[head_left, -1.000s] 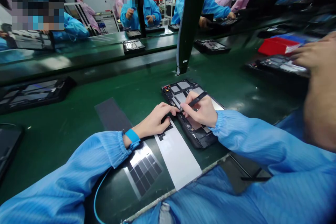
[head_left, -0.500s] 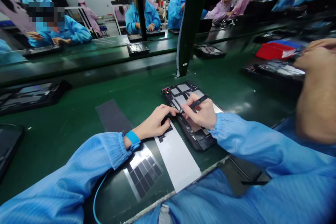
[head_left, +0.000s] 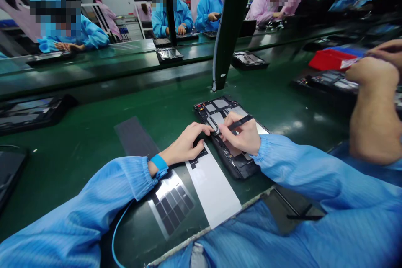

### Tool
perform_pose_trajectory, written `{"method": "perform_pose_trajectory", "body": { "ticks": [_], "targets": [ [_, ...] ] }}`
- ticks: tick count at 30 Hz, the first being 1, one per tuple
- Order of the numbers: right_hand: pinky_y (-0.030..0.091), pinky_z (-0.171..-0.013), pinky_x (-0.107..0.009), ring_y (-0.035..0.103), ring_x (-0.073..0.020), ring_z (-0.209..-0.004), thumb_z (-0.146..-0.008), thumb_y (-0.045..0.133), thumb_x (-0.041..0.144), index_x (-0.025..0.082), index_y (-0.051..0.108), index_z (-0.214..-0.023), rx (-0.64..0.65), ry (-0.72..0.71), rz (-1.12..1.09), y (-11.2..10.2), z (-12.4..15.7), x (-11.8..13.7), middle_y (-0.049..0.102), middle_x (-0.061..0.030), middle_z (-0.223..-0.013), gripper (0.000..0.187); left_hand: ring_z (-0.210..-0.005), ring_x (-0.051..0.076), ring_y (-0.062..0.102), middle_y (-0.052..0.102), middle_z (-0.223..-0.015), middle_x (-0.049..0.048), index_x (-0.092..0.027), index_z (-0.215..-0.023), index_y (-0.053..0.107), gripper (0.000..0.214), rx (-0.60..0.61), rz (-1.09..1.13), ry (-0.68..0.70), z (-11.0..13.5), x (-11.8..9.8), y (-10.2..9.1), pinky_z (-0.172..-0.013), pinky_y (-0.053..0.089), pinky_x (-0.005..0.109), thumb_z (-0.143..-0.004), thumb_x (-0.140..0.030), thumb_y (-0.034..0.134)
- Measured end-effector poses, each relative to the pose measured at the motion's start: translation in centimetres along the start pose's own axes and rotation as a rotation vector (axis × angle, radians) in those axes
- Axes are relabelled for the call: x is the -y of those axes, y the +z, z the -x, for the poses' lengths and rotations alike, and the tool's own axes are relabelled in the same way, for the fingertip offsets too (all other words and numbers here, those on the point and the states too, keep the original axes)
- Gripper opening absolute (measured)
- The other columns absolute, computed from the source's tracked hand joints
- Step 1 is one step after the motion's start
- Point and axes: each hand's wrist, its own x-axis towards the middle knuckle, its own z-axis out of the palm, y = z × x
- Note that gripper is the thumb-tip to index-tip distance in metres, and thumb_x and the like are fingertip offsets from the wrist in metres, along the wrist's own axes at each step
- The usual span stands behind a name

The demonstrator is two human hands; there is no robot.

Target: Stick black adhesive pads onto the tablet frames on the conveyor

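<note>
Right grip [head_left: 241, 136] pinches black tweezers [head_left: 240, 122] pen-style, tip down on tablet housing [head_left: 220, 106]; left grip [head_left: 185, 144] open, fingertips [head_left: 209, 130] steadying housing's left edge, close beside tip.

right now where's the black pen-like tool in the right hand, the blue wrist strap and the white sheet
black pen-like tool [head_left: 240, 122]: head view, on its shaft
blue wrist strap [head_left: 159, 162]: head view, on the middle of the band
white sheet [head_left: 212, 188]: head view, on its bare middle
</note>
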Motion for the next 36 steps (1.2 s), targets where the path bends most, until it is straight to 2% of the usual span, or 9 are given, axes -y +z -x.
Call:
{"method": "perform_pose_trajectory", "body": {
  "ticks": [7, 14, 19, 23, 27, 30, 31, 33, 36],
  "targets": [
    [0.036, -0.047, -0.022, 0.043, -0.0084, -0.049, -0.077, 0.053, 0.022, 0.018, 0.042, -0.058, 0.029, -0.073, 0.023, 0.0, -0.1, 0.1, 0.046, 0.0015, -0.053, 0.022, -0.103, 0.017, 0.047, 0.056, -0.109, 0.0051, -0.018, -0.095, 0.045, 0.03, 0.089, -0.049, -0.027, -0.2, -0.2, -0.3, -0.093, 0.04, 0.033, -0.071, -0.001, 0.036],
    [0.038, -0.046, -0.022, 0.046, -0.0091, -0.046, -0.075, 0.057, 0.023, 0.018, 0.044, -0.059, -0.039, 0.027, -0.033, -0.1, 0.0, 0.2, 0.046, 0.0021, -0.051, 0.021, -0.102, 0.017, 0.046, 0.057, -0.111, 0.0048, -0.018, -0.093, 0.045, 0.03, 0.1, -0.055, -0.028, -0.3, -0.4, -0.2, -0.092, 0.039, 0.032, -0.07, -0.001, 0.035],
    [0.037, -0.047, -0.022, 0.046, -0.009, -0.047, -0.076, 0.055, 0.022, 0.018, 0.043, -0.059, 0.01, 0.0, -0.01, 0.0, -0.1, 0.2, 0.048, 0.0016, -0.053, 0.021, -0.1, 0.016, 0.045, 0.057, -0.108, 0.0045, -0.018, -0.092, 0.044, 0.03, 0.092, -0.059, -0.015, -0.3, -0.2, -0.4, -0.091, 0.04, 0.032, -0.07, 0.0, 0.036],
    [0.037, -0.047, -0.023, 0.046, -0.0092, -0.048, -0.076, 0.054, 0.02, 0.018, 0.041, -0.058, 0.034, -0.059, -0.006, 0.1, 0.0, 0.1, 0.048, 0.0013, -0.053, 0.022, -0.094, 0.019, 0.046, 0.059, -0.092, 0.0053, -0.017, -0.087, 0.047, 0.025, 0.153, -0.249, 0.022, -0.5, -1.0, -0.1, -0.083, 0.042, 0.032, -0.07, 0.0, 0.036],
    [0.039, -0.047, -0.026, 0.049, -0.0106, -0.048, -0.078, 0.057, 0.024, 0.019, 0.042, -0.059, -0.097, 0.001, -0.089, -0.2, 0.1, -0.5, 0.049, 0.0002, -0.054, 0.025, -0.096, 0.026, 0.046, 0.057, -0.096, 0.013, -0.012, -0.09, 0.051, 0.019, 0.284, -0.54, 0.086, -0.8, -2.7, 0.9, -0.08, 0.041, 0.038, -0.076, -0.006, 0.039],
    [0.042, -0.046, -0.026, 0.053, -0.0111, -0.047, -0.08, 0.058, 0.032, 0.019, 0.044, -0.064, -0.177, 0.116, -0.192, -0.9, -0.4, -0.3, 0.052, -0.0005, -0.058, 0.025, -0.099, 0.024, 0.047, 0.057, -0.102, 0.0122, -0.011, -0.098, 0.052, 0.028, 0.298, -0.441, 0.037, -1.1, -3.3, 0.2, -0.084, 0.041, 0.034, -0.076, -0.003, 0.037],
    [0.044, -0.047, -0.026, 0.055, -0.0117, -0.049, -0.079, 0.059, 0.033, 0.019, 0.046, -0.066, -0.155, 0.133, -0.211, -1.0, -0.7, 0.1, 0.053, -0.0008, -0.061, 0.024, -0.099, 0.021, 0.047, 0.057, -0.103, 0.0103, -0.012, -0.102, 0.051, 0.032, 0.283, -0.367, 0.005, -1.0, -3.2, -0.6, -0.085, 0.041, 0.032, -0.076, -0.002, 0.036],
    [0.047, -0.053, -0.027, 0.059, -0.0138, -0.058, -0.076, 0.063, 0.034, 0.018, 0.051, -0.069, -0.006, 0.129, -0.234, -1.0, -1.4, 1.4, 0.056, -0.0015, -0.066, 0.021, -0.099, 0.018, 0.049, 0.056, -0.105, 0.0065, -0.014, -0.108, 0.049, 0.035, 0.216, -0.255, -0.084, -0.3, -2.8, -3.0, -0.086, 0.041, 0.029, -0.078, -0.004, 0.036],
    [0.048, -0.06, -0.026, 0.06, -0.0142, -0.066, -0.075, 0.064, 0.03, 0.018, 0.056, -0.073, 0.4, 0.081, -0.343, 0.2, -1.9, 4.4, 0.059, -0.0016, -0.07, 0.015, -0.082, 0.015, 0.052, 0.057, -0.092, 0.0032, -0.014, -0.097, 0.051, 0.018, 0.113, -0.208, -0.302, 2.3, -2.5, -6.8, -0.075, 0.042, 0.026, -0.082, -0.016, 0.041]
  ]
}}
